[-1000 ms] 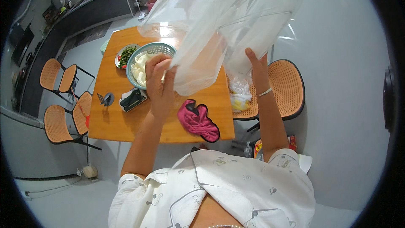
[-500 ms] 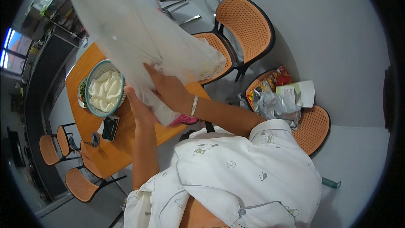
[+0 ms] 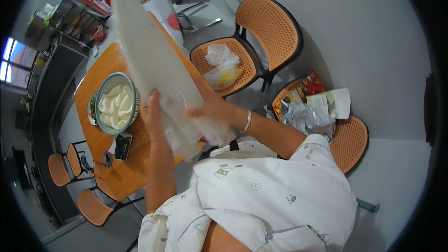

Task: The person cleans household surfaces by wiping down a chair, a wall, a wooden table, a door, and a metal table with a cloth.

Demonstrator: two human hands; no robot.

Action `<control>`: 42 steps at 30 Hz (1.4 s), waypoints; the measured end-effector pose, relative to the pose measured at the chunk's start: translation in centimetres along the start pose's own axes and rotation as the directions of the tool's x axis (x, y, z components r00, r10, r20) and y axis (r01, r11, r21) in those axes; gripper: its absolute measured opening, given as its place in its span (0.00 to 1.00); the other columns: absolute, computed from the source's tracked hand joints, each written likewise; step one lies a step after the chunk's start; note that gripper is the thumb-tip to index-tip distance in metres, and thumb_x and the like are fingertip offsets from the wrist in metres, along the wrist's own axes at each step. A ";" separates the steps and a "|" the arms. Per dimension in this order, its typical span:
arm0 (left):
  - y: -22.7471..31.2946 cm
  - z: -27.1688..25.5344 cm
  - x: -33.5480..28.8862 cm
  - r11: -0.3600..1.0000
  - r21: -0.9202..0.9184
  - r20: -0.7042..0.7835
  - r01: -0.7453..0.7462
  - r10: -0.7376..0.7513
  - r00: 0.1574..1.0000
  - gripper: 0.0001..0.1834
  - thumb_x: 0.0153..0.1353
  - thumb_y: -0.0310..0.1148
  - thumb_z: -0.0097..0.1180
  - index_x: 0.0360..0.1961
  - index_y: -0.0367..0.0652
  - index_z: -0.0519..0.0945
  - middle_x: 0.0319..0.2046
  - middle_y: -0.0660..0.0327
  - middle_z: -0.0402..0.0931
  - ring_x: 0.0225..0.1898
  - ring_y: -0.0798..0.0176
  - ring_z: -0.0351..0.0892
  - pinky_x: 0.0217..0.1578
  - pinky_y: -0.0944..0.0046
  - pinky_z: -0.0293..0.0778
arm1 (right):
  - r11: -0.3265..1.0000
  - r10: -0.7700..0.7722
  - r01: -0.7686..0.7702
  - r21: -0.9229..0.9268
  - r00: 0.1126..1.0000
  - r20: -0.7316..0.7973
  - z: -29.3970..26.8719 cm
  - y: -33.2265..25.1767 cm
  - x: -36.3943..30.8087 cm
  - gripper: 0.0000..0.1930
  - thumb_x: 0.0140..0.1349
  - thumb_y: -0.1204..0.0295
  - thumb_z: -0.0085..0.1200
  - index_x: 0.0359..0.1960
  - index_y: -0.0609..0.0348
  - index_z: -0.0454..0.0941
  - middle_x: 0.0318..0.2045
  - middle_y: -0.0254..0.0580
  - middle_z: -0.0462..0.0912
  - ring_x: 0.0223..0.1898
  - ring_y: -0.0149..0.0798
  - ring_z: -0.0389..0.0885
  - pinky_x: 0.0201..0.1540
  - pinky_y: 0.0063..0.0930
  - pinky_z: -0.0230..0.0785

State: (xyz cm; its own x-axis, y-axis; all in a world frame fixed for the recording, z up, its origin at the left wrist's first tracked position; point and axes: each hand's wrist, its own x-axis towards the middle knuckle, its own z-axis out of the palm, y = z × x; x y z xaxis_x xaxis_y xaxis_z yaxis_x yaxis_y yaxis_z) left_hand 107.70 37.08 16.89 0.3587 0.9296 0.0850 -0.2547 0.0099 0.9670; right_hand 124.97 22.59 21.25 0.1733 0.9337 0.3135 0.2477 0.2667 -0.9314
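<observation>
A long, whitish translucent plastic bag (image 3: 154,56) hangs slantwise in front of me, above the wooden table. Its near end is gathered between my hands. My left hand (image 3: 151,112) grips the bag's left edge with bent fingers. On the other side my right hand (image 3: 212,109), with a white bracelet at the wrist, presses fingers against the plastic; it is blurred by motion. Just left of my left hand, a blue-rimmed basket (image 3: 134,114) holds pale white sheets of food (image 3: 116,105). A plate of chopped greens (image 3: 92,107) is partly hidden behind the basket.
On the orange-brown table (image 3: 135,172) lie a dark box (image 3: 122,146) and sunglasses (image 3: 107,160). A chair (image 3: 238,77) at right bears a crumpled plastic bag (image 3: 224,67). Another chair (image 3: 350,144) holds packages and a silver bag (image 3: 305,119). More chairs (image 3: 93,206) stand left.
The bag has narrowed from a wide spread to a long strip and swung toward upright. My right hand has moved right; the crumpled bag on the chair has come into view.
</observation>
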 end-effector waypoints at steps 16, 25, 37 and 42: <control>-8.4 -1.2 -9.9 0.438 0.850 0.323 -0.291 0.001 0.946 0.23 0.60 0.34 0.59 0.56 0.40 0.72 0.59 0.47 0.66 0.62 0.42 0.63 0.62 0.49 0.61 | 0.733 0.202 -0.402 -0.548 0.899 -0.389 -9.3 18.5 -6.6 0.40 0.55 0.70 0.63 0.70 0.58 0.58 0.58 0.58 0.72 0.57 0.58 0.73 0.59 0.42 0.68; -12.8 -6.4 -11.3 0.116 0.966 0.250 -0.232 -0.173 0.953 0.36 0.65 0.51 0.52 0.71 0.51 0.59 0.73 0.54 0.49 0.73 0.43 0.45 0.69 0.41 0.47 | 0.590 0.160 -0.151 -0.793 0.985 -0.069 -6.2 21.3 -4.3 0.37 0.61 0.58 0.60 0.69 0.58 0.60 0.70 0.51 0.58 0.71 0.53 0.54 0.71 0.47 0.47; -13.2 -11.6 1.1 0.754 0.644 -0.255 0.127 0.055 0.965 0.24 0.62 0.40 0.61 0.56 0.40 0.75 0.47 0.54 0.80 0.49 0.47 0.79 0.52 0.55 0.74 | 0.790 -0.046 0.309 -0.530 0.892 0.450 13.3 18.3 4.4 0.29 0.65 0.67 0.52 0.68 0.50 0.61 0.70 0.45 0.59 0.72 0.47 0.53 0.72 0.43 0.45; -9.9 -15.5 0.2 0.902 -0.402 -0.535 0.158 -0.372 0.758 0.24 0.65 0.45 0.59 0.51 0.35 0.73 0.41 0.54 0.77 0.45 0.54 0.79 0.48 0.56 0.78 | 0.625 -0.004 0.428 -0.652 0.838 0.546 16.3 21.2 6.6 0.27 0.69 0.55 0.43 0.69 0.43 0.63 0.70 0.37 0.62 0.73 0.45 0.52 0.73 0.46 0.42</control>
State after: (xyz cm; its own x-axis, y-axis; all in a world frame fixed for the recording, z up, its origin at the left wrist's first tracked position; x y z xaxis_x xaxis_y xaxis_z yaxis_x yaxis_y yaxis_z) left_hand 96.33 42.88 3.65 -0.1141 0.8986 -0.4236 -0.5339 0.3041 0.7890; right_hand 115.81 38.27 0.52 -0.3762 0.9116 0.1658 0.8509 0.4107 -0.3275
